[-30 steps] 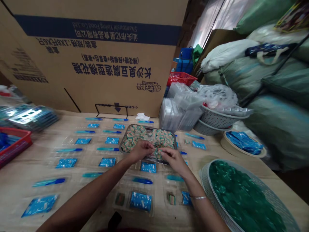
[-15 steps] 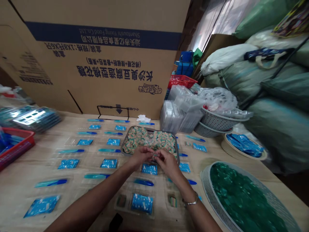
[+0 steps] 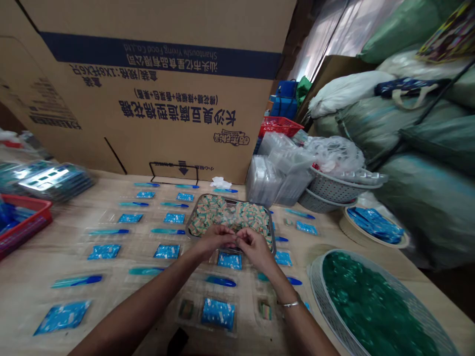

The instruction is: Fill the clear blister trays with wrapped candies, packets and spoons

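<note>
My left hand (image 3: 213, 237) and my right hand (image 3: 253, 247) meet fingertip to fingertip over the near edge of a metal tray (image 3: 273, 238) heaped with small wrapped candies (image 3: 226, 212). Both hands are pinched shut; what lies between the fingers is too small to name. Clear plastic trays cover the table in rows around them, each holding a blue sachet (image 3: 218, 312) and a blue spoon (image 3: 221, 281). Two of the nearest ones also hold a small candy (image 3: 185, 308).
A round basket of green packets (image 3: 371, 306) sits at the right front, and a shallow dish of blue sachets (image 3: 374, 223) behind it. Stacked clear trays (image 3: 267, 180) and white baskets (image 3: 334, 190) stand beyond the metal tray. A big cardboard box (image 3: 156, 94) walls the back; a red crate (image 3: 22, 222) is at left.
My right hand has slid left along the tray's near edge and joined my left hand; both hands have drawn slightly back from the candies toward me.
</note>
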Tool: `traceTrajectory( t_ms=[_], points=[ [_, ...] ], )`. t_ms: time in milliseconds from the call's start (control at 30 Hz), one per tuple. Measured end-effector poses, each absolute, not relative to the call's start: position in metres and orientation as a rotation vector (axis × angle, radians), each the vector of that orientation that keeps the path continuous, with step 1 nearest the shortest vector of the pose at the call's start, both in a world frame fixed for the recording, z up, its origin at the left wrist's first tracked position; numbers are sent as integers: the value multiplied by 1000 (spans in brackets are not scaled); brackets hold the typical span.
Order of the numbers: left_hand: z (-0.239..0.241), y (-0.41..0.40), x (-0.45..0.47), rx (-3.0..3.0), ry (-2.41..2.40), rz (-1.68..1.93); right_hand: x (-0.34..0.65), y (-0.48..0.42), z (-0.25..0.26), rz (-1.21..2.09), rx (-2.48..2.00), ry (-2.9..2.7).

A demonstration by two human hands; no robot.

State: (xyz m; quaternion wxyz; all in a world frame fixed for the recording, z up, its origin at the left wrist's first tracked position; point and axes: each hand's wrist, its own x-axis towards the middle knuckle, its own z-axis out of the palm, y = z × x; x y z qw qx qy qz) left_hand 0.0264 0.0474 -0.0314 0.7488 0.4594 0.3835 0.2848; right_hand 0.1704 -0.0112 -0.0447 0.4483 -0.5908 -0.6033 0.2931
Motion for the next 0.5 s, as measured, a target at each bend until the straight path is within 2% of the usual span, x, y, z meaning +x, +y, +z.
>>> traceTrajectory(
  t_ms=[233, 500],
  points=[
    [-40, 53, 28, 1094, 917, 722, 202, -10, -39, 540, -1681, -1583],
    [-41, 54, 31, 1170, 957, 740, 199, -7, -28, 618, -1702, -1887]
  ],
)
